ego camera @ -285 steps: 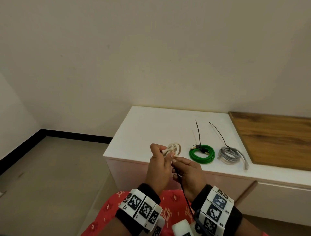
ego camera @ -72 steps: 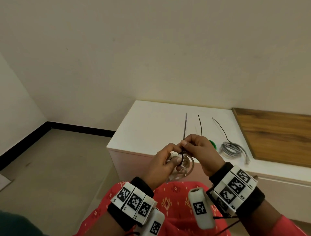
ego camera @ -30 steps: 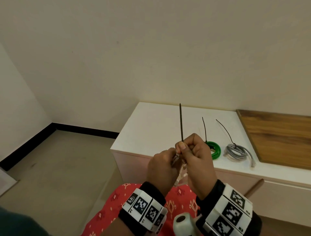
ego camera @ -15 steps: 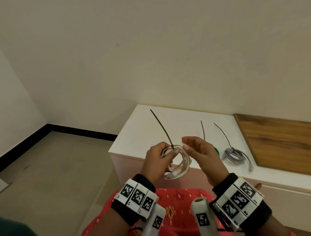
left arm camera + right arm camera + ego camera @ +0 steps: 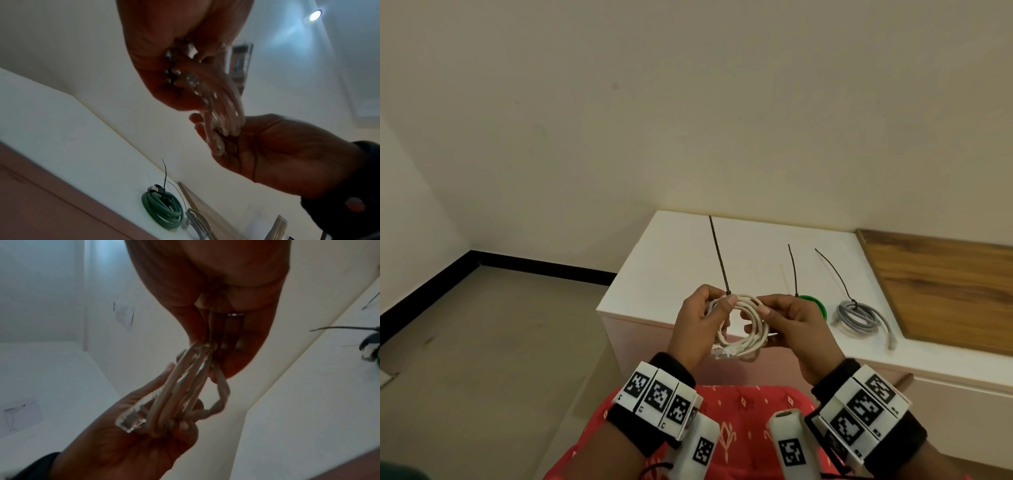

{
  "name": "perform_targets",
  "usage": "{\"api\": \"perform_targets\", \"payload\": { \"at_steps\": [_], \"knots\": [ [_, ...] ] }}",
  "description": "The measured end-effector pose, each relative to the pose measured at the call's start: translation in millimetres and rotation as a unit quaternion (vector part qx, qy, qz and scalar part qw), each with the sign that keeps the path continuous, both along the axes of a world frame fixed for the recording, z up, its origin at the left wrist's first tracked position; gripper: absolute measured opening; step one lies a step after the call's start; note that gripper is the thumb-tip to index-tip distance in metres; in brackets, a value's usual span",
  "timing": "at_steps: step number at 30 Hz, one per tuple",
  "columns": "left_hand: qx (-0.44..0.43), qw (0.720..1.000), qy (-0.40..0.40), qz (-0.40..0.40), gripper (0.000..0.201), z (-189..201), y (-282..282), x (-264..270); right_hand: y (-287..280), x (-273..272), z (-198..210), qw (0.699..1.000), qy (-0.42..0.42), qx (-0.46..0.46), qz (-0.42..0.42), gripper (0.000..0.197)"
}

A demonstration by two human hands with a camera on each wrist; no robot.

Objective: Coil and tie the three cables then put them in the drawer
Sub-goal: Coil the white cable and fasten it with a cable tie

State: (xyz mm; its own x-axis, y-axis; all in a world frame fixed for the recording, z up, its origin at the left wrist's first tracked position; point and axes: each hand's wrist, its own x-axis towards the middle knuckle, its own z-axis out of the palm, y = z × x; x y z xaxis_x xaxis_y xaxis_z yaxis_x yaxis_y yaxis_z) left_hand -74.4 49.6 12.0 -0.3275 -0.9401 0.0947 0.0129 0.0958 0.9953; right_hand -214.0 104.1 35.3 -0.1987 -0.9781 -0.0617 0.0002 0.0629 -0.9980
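Both hands hold the coiled white network cable (image 5: 743, 322) above the white desk (image 5: 674, 260): left hand (image 5: 700, 325) and right hand (image 5: 792, 323) each grip opposite sides. If its black zip tie (image 5: 719, 255) sits loose, loops could spring apart.

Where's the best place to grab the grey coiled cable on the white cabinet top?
Pinch the grey coiled cable from above at the bundled loops beside its black tie. It lies flat on the white cabinet top, and its loose plug end trails right; avoid that.
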Motion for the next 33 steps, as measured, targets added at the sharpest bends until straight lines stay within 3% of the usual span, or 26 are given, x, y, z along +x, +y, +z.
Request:
{"api": "perform_targets", "payload": {
  "at_steps": [5, 9, 16, 23, 29, 33],
  "knots": [
    [0.01, 0.998, 0.034, 0.045, 0.015, -2.1, 1.0, -6.0, 1.9, 8.3, -6.0, 0.995, -0.079, -0.019, -0.056, 0.009],
    [0.011, 0.995, 0.053, 0.084, 0.017, -5.2, -1.7, -4.9, 2.8, 16.5, -6.3, 0.995, -0.093, -0.016, -0.04, 0.017],
    [0.001, 0.994, 0.056, 0.095, 0.016, -9.1, 0.1, -4.4, 6.4, 23.4, -3.4, 0.999, -0.03, 0.041, -0.017, 0.021],
    [0.038, 0.991, 0.104, 0.076, 0.018, 2.2, -2.1, 0.8, 6.7, 25.1, -2.8, 0.999, -0.049, 0.021, -0.001, 0.025],
    [-0.012, 0.993, 0.068, 0.091, 0.014, 1.1, -0.2, 1.4, 7.5, 28.3, -5.0, 0.997, -0.051, 0.062, 0.011, 0.027],
    [0.009, 0.993, 0.077, 0.088, 0.016, 1.6, 0.7, 0.0, 7.8, 25.0, -4.1, 0.996, -0.064, 0.054, 0.009, 0.033]
  ]
}}
